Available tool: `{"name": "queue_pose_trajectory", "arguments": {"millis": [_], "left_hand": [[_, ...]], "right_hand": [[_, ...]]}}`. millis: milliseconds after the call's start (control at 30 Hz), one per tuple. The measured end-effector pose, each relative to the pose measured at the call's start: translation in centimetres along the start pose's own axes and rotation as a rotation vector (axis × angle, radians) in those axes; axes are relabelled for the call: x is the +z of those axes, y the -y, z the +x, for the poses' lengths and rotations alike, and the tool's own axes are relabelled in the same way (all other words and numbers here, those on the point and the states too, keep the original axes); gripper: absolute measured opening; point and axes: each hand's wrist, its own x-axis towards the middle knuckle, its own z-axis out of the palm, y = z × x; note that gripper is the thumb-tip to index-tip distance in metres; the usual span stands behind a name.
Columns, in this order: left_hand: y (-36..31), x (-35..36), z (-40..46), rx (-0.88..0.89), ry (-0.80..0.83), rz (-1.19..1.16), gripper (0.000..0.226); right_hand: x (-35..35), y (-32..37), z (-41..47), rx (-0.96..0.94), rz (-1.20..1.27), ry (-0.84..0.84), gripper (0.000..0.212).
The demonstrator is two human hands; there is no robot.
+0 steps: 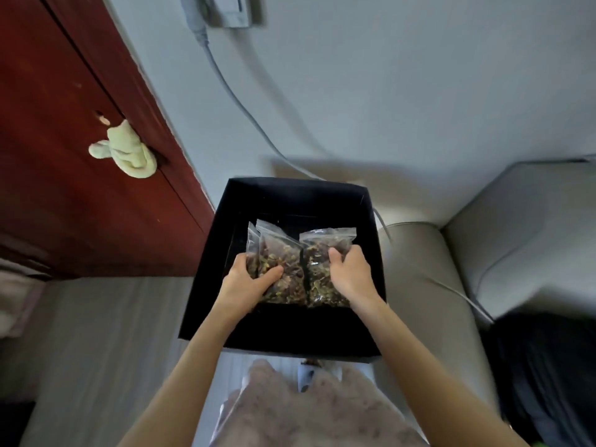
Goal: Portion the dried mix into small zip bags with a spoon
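Observation:
A black open box [371, 285] sits on a grey sofa in front of me. Inside it stand small clear zip bags filled with brown and yellow dried mix. My left hand [248, 282] grips the left bags [280, 253], thumb across the front. My right hand [350, 272] grips the right bag [317, 279] from its right side. Close to me lies a large clear bag [316, 411] of the pinkish-brown dried mix, partly under my arms. No spoon is in view.
The grey sofa seat [103, 343] runs left and right of the box, with a cushion [522, 233] at the right. A dark red door [64, 156] with a cloth-wrapped handle stands at the left. A grey cable [245, 114] hangs down the wall. Something dark [548, 375] lies at the right.

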Motion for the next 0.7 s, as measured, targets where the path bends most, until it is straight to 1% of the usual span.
{"name": "queue_pose_trajectory", "arguments": {"millis": [67,133,200,267,333,400,500,567,600,700], "left_hand": [[0.7,0.7,1.4,-0.066,0.059,0.031,0.062],[0.9,1.1,2.3,-0.106,0.137,-0.032,0.054],[0.6,1.3,2.8,-0.139,0.197,-0.109,0.046],[0.3,1.5,3.2,-0.168,0.223,-0.112,0.04],[0.3,1.6,3.7,-0.196,0.216,-0.066,0.032],[0.6,1.0,3.9,-0.187,0.145,0.027,0.02],[1.1,-0.3,3.9,-0.17,0.039,0.118,0.015],[1.1,-0.9,4.0,-0.17,0.049,0.195,0.019],[0.9,-1.1,4.0,-0.16,0.049,0.254,0.027],[0.9,-1.4,3.8,-0.038,0.045,0.395,0.056]], "right_hand": [[0.6,-0.4,1.3,0.102,-0.035,0.059,0.035],[1.1,-1.1,2.4,0.171,-0.031,0.095,0.034],[1.4,-1.7,2.9,0.231,-0.034,0.094,0.033],[1.6,-2.0,3.2,0.262,-0.055,0.076,0.034],[1.6,-2.1,3.5,0.284,-0.067,0.078,0.033],[1.3,-2.2,3.7,0.291,-0.101,0.092,0.033],[1.0,-2.5,3.8,0.289,-0.126,0.107,0.037],[1.0,-2.4,3.6,0.276,-0.118,0.085,0.038],[1.0,-2.3,3.2,0.256,-0.12,0.065,0.037],[0.8,-2.0,2.2,0.138,-0.14,-0.002,0.038]]}}
